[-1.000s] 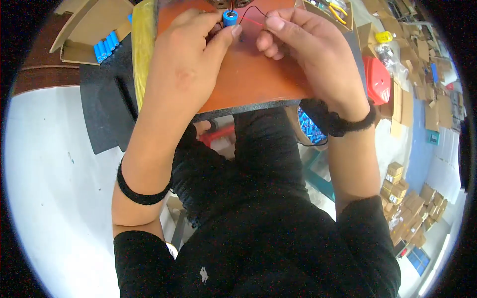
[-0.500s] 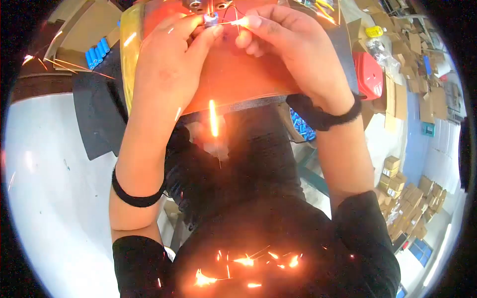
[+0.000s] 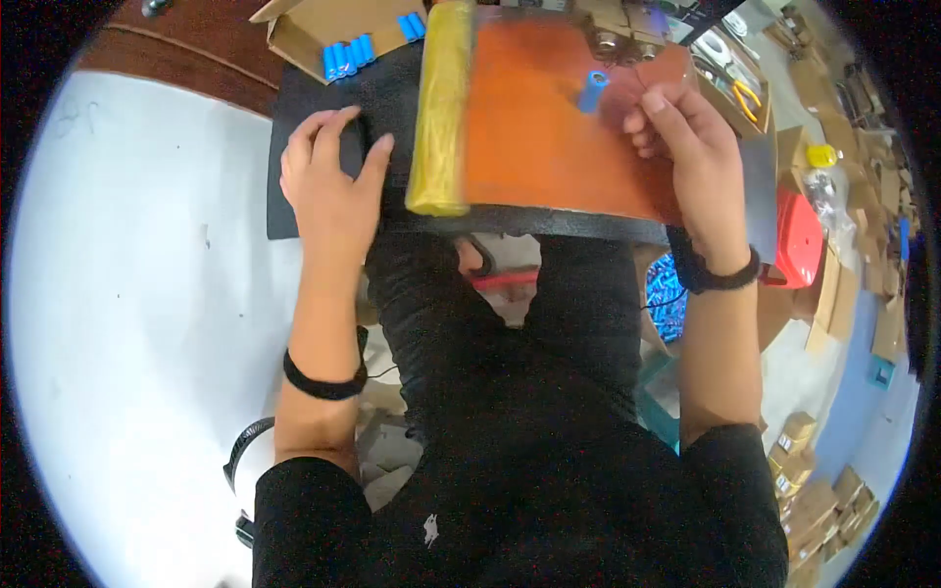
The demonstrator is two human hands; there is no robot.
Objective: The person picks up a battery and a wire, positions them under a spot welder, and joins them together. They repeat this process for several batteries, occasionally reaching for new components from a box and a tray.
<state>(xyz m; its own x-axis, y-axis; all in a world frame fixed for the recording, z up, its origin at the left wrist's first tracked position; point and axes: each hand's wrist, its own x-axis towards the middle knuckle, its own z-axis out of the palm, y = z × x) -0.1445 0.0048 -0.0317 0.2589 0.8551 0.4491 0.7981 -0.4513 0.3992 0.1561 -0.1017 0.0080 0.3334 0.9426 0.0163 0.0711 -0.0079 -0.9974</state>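
Observation:
My left hand (image 3: 338,186) is open, fingers apart, by the black mat (image 3: 392,132) at the left and holding nothing. My right hand (image 3: 691,137) is closed in a pinch over the right side of the orange sheet (image 3: 549,147). A thin dark wire (image 3: 642,76) shows at its fingertips, very faint. Left of those fingers is a blue cylindrical cell (image 3: 592,91), one end upward; whether the wire joins it, I cannot tell. Just beyond sit round metal parts (image 3: 608,41) of a device. A yellow roll (image 3: 440,118) lies along the sheet's left edge.
A cardboard tray (image 3: 294,44) at the back left has several blue cells (image 3: 348,59) beside it. Yellow-handled pliers (image 3: 747,101) lie in a box at the right. A red stool (image 3: 799,240) and a container of blue cells (image 3: 667,299) stand below the table's right side.
The bright sparks are gone. My left hand has let go of the blue cell and moved left to the black mat. My right hand has drawn away from the metal parts. The view has shifted left.

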